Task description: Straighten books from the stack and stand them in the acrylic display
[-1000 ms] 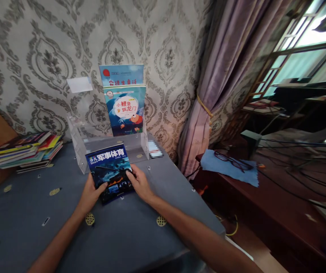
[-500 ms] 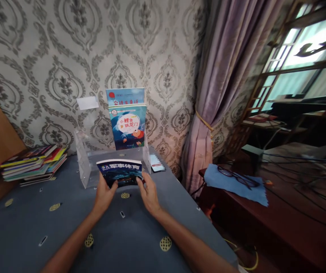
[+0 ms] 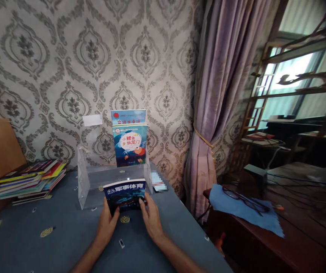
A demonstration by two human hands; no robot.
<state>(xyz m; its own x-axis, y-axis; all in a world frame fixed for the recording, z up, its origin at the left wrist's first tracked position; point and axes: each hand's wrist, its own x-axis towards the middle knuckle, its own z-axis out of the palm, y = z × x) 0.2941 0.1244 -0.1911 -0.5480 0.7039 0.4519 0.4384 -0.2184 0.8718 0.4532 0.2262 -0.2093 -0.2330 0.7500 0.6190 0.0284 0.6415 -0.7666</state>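
Between my two hands is a dark blue magazine point(image 3: 125, 195) with white Chinese lettering across its top, its cover tilted toward me. My left hand point(image 3: 107, 220) grips its lower left side, thumb on the cover. On the lower right side, my right hand point(image 3: 151, 216) holds it the same way. Just behind stands a clear acrylic rack point(image 3: 83, 185) with a blank white label point(image 3: 92, 120). In its back right part, a blue picture book with an orange fish point(image 3: 130, 146) stands upright, and a light blue book point(image 3: 129, 116) shows above it.
A stack of books and magazines point(image 3: 32, 180) lies at the left on the blue patterned tablecloth point(image 3: 66, 235). A partly blurred card-like item point(image 3: 158, 182) is right of the rack. Further right, glasses point(image 3: 245, 200) rest on a blue cloth point(image 3: 220, 203) near cables.
The view has tilted up, so the table, rack and hands appear lower. Both hands still hold the magazine in front of the rack, with its cover facing me.
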